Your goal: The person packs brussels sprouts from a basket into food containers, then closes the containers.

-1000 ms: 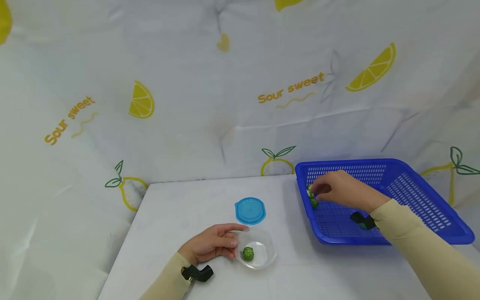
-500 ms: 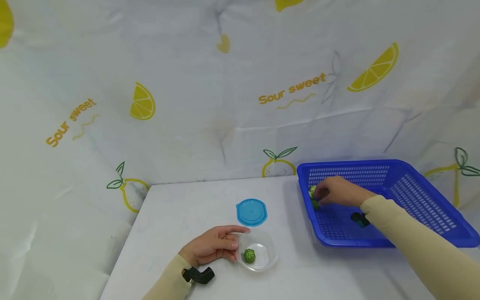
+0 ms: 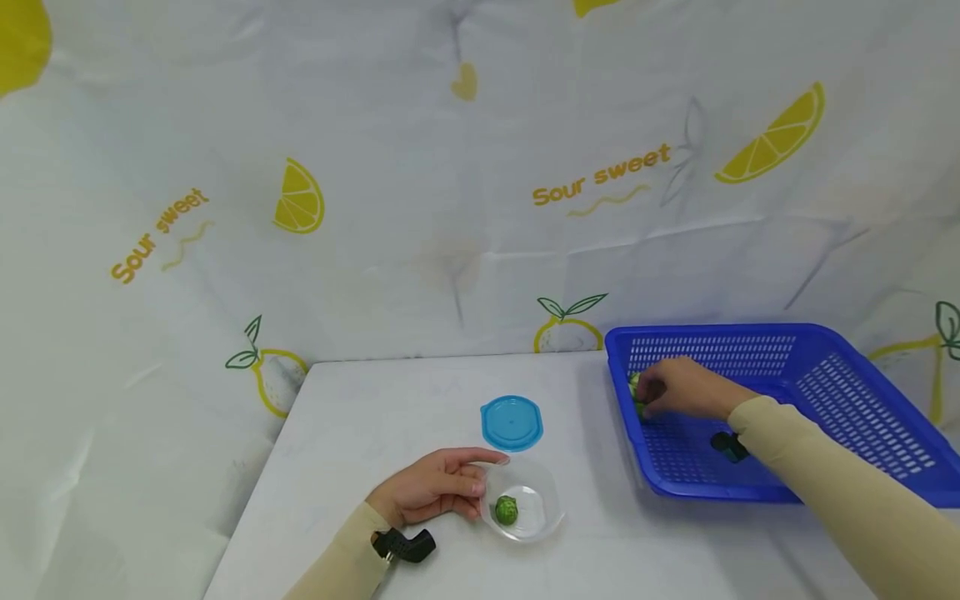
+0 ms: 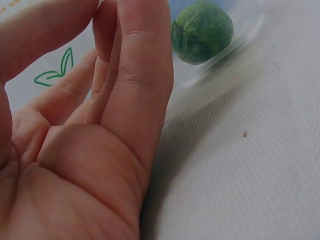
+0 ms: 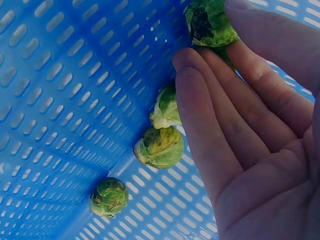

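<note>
My left hand (image 3: 435, 486) grips the left rim of a clear bowl (image 3: 542, 521) between thumb and fingers. One green Brussels sprout (image 3: 506, 510) lies inside the bowl; the left wrist view shows the sprout (image 4: 202, 32) beyond the fingers. Inside the blue basket (image 3: 720, 493), by its left wall, my right hand (image 3: 686, 388) reaches down. From the right wrist view, a leafy sprout (image 5: 210, 25) is pinched between the thumb and fingers of that hand (image 5: 255, 115). Several other sprouts lie along the wall, among them a yellowish one (image 5: 160, 147) and a greener one (image 5: 109, 197).
Behind the bowl a blue lid (image 3: 512, 423) lies flat on the white table (image 3: 375, 408). A white cloth (image 3: 405, 183) printed with lemons hangs behind the table. The basket's raised rim surrounds my right hand.
The right hand has moved lower towards the sprouts at the basket's left wall, and its fingers have drawn together. My left hand keeps its grip on the bowl. The head view has shifted slightly.
</note>
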`<state>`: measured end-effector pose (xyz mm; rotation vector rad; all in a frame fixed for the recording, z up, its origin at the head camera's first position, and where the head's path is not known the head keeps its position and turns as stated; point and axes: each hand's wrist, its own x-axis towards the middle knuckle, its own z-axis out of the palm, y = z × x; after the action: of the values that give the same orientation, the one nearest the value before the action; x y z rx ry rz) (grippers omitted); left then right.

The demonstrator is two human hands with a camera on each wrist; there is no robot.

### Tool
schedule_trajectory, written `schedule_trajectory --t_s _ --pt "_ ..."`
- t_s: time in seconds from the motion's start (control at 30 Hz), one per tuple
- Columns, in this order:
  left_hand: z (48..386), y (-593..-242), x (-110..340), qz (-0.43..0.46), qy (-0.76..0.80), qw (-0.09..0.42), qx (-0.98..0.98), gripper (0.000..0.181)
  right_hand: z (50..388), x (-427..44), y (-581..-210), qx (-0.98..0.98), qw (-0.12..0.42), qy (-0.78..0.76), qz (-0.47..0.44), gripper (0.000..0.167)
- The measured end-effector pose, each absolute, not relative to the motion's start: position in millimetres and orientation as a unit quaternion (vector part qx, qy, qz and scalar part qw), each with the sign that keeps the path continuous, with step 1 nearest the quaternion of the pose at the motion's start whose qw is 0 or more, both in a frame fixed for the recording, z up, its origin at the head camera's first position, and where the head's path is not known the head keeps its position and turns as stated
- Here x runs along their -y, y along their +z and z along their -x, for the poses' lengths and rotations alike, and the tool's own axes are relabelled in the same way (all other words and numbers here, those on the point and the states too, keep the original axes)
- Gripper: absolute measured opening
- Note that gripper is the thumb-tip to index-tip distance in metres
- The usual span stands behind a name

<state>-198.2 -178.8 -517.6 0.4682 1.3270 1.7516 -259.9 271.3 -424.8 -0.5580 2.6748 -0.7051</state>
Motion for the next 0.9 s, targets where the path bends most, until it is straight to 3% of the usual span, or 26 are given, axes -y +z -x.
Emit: schedule_trajectory --t_s 0.9 --pt "197.7 -516.4 178.3 -0.188 0.704 0.435 -0.529 0.061 259.2 -266.3 -426.3 -0.939 0.142 -0.236 0.206 0.019"
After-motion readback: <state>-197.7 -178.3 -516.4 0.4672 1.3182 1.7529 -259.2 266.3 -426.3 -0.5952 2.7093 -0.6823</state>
